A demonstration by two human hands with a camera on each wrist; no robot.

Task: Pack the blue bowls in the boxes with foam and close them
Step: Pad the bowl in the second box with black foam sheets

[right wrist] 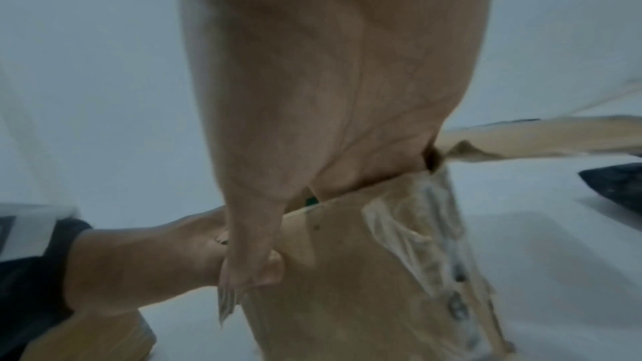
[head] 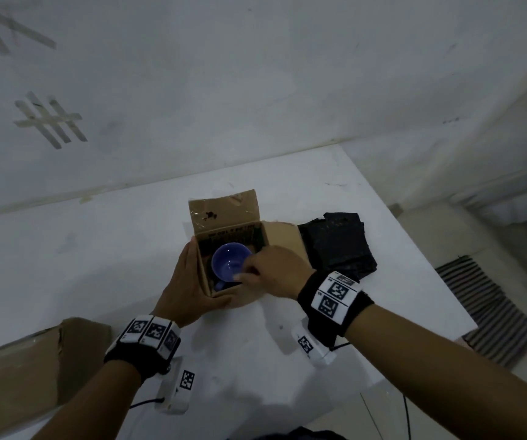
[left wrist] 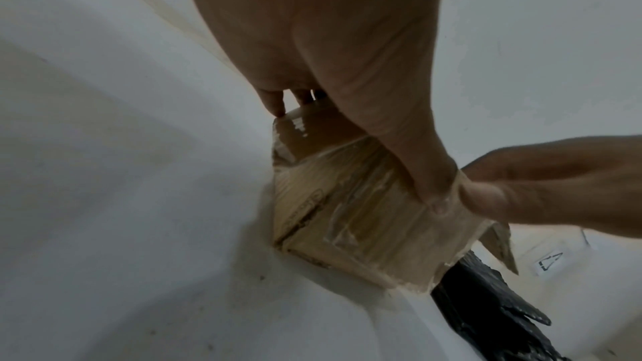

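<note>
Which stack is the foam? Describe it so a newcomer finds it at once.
On the white table, find the open cardboard box held by the left hand, with the blue bowl inside. The foam lies right of that box, partly under its folded-out flap. It is the only black thing on the table, a rough-edged stack of sheets.

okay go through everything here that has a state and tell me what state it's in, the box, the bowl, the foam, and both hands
small cardboard box: open, flaps up and out, standing on the table.
blue bowl: upright inside the box.
black foam: outside the box, piled beside it.
left hand: grips the box's side and near corner.
right hand: reaches into the box, fingers at the bowl's rim.
second box: flap open.
</note>
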